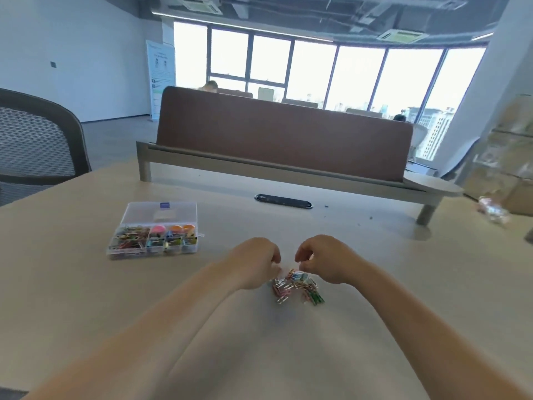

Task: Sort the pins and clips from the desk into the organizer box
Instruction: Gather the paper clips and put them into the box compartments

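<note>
A small pile of coloured pins and clips (297,287) lies on the beige desk (375,269) in front of me. My left hand (253,261) hovers at the pile's left edge with fingers curled down onto it. My right hand (323,258) is at the pile's right edge, fingers curled and pinched near the top clips. Whether either hand holds a clip is hidden by the fingers. The clear plastic organizer box (121,251) stands open to the left, its lid folded back, its compartments holding coloured clips and pins.
A brown divider panel (282,137) on a raised shelf crosses the desk's far side. A black cable slot (284,201) sits in the desk behind the pile. A mesh office chair (37,145) stands at the left. Crumpled clear plastic (493,210) lies far right.
</note>
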Tool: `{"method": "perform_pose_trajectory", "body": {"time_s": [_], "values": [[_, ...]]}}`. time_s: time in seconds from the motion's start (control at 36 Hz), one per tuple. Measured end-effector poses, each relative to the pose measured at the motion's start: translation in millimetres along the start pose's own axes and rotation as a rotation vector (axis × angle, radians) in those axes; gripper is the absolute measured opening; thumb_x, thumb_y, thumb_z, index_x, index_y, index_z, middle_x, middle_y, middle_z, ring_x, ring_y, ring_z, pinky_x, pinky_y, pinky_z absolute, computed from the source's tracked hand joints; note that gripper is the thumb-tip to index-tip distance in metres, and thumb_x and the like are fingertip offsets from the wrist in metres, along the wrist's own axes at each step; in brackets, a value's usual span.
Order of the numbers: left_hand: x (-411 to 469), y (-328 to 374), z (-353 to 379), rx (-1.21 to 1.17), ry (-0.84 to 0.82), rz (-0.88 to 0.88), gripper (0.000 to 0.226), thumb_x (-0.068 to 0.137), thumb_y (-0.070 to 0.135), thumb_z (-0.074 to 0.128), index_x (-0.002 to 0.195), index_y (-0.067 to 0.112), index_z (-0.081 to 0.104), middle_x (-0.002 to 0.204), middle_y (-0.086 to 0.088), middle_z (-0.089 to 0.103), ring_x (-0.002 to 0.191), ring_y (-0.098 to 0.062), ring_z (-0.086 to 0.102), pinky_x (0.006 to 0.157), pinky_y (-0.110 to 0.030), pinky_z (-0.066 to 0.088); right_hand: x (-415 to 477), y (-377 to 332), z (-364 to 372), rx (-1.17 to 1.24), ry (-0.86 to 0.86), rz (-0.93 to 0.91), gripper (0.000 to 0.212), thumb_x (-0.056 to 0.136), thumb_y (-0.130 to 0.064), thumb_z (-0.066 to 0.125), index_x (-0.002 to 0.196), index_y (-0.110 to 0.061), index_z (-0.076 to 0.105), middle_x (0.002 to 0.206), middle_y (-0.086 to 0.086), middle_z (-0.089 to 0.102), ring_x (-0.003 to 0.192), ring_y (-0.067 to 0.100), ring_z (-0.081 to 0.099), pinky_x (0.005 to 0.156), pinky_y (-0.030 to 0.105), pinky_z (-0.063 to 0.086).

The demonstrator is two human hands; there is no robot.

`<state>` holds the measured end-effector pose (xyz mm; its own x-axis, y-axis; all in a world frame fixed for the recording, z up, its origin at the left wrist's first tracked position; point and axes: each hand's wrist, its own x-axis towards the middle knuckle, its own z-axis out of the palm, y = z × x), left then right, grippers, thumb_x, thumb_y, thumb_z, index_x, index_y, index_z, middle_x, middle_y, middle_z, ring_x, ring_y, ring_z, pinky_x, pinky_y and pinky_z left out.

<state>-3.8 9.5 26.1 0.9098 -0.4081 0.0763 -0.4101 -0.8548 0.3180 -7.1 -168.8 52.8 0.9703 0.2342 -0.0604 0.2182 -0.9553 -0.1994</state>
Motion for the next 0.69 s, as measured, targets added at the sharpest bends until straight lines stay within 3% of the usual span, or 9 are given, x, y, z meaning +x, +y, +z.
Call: {"method": "perform_pose_trajectory", "body": {"time_s": [0.17, 0.25, 0.31, 0.42, 0.53, 0.69], "values": [[4.8, 9.7, 20.8, 0.078, -0.201, -0.08, 0.075, 0.078, 0.056, 0.068, 0.138, 0.017, 0.046, 0.137, -0.006, 0.041, 0.123, -0.026, 0.048, 0.099, -0.033, 0.041, -15.8, 27.5, 15.2, -0.06, -0.161, 0.074, 0.057, 0.083, -0.031, 0.075, 0.133, -0.013, 0.056, 0.129, 0.003, 0.059, 0.111, 0.022, 0.06, 0.09, 0.028, 0.045], [3.9, 7.7, 24.5, 0.094, -0.235, -0.093, 0.081, 0.072, 0.059, 0.071, 0.137, 0.016, 0.046, 0.134, -0.005, 0.039, 0.12, -0.026, 0.05, 0.098, -0.036, 0.044, -17.8, 32.2, 23.3, -0.069, -0.169, 0.082, 0.047, 0.078, -0.037, 0.077, 0.111, -0.005, 0.065, 0.115, 0.01, 0.066, 0.09, 0.023, 0.065, 0.075, 0.03, 0.05], [5.4, 7.6, 26.8, 0.084, -0.225, -0.092, 0.076, 0.072, 0.055, 0.074, 0.133, 0.016, 0.05, 0.131, -0.005, 0.042, 0.116, -0.025, 0.052, 0.097, -0.035, 0.044, -16.6, 31.6, 26.8, -0.08, -0.146, 0.081, 0.044, 0.077, -0.04, 0.078, 0.096, -0.002, 0.066, 0.104, 0.012, 0.067, 0.084, 0.025, 0.063, 0.068, 0.031, 0.049], [8.8, 11.1, 30.5, 0.002, -0.159, -0.092, 0.057, 0.08, 0.038, 0.074, 0.128, 0.016, 0.055, 0.127, -0.007, 0.051, 0.116, -0.024, 0.052, 0.089, -0.026, 0.039, -9.3, 28.5, 35.2, -0.08, -0.098, 0.075, 0.046, 0.08, -0.035, 0.077, 0.112, -0.003, 0.067, 0.113, 0.011, 0.064, 0.103, 0.029, 0.062, 0.087, 0.036, 0.051], [11.8, 12.6, 36.3, -0.038, -0.069, -0.057, 0.034, 0.085, 0.027, 0.069, 0.116, 0.016, 0.062, 0.118, -0.006, 0.059, 0.111, -0.022, 0.053, 0.077, -0.023, 0.034, -3.6, 24.4, 43.1, -0.089, -0.045, 0.049, 0.028, 0.087, -0.02, 0.065, 0.11, -0.005, 0.067, 0.112, 0.012, 0.066, 0.102, 0.029, 0.062, 0.087, 0.037, 0.051], [15.4, 13.7, 37.5, -0.11, 0.044, 0.006, 0.023, 0.085, 0.021, 0.067, 0.108, 0.018, 0.065, 0.107, -0.002, 0.059, 0.1, -0.018, 0.054, 0.072, -0.023, 0.032, 4.9, 29.0, 41.5, 0.048, 0.041, 0.008, 0.033, 0.086, -0.017, 0.062, 0.119, -0.015, 0.063, 0.119, 0.003, 0.062, 0.11, 0.022, 0.056, 0.08, 0.024, 0.038]]}}
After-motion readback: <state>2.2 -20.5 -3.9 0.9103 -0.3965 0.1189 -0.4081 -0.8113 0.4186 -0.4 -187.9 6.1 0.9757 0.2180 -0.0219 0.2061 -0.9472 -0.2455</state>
